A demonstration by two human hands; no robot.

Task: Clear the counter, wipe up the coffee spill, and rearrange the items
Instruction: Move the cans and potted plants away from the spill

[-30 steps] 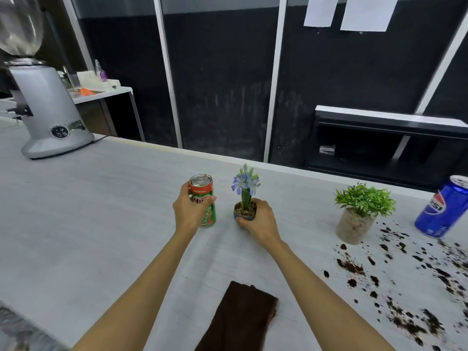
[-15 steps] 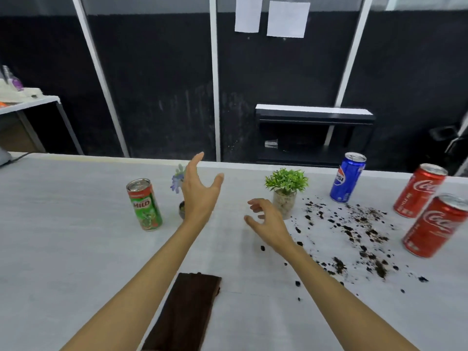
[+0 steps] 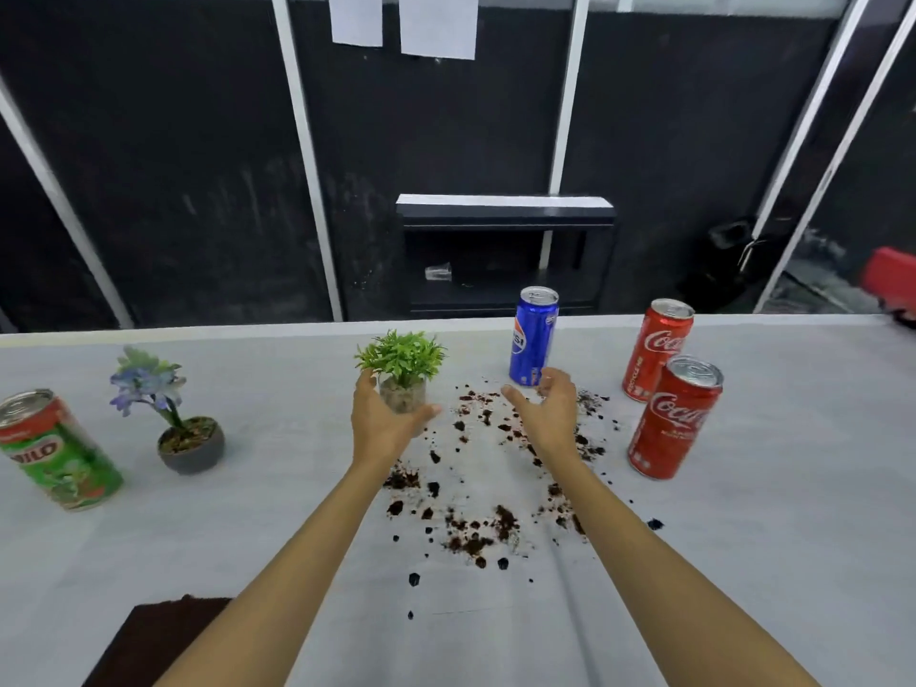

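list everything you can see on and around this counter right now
milo can: 1, green and red, counter far left
flower pot: 1, grey, blue blooms, right of milo can
green plant pot: 1, left edge of the spill
coffee spill: 1, dark brown, counter centre
pepsi can: 1, blue, behind spill
coke cans: 2, red, right
cloth: 1, dark brown, near edge left
papers: 2, white, wall
shelf: 1, black, behind counter
hands: left around green plant pot, right open near pepsi can

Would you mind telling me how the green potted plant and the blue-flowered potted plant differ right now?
The green potted plant has bushy green leaves and no flowers; the blue-flowered potted plant has pale blue blossoms on one thin stem. The green one sits in a pale, speckled pot, the flowered one in a dark grey bowl. The left hand cups the green one; the flowered one stands untouched. Both stand upright on the counter.
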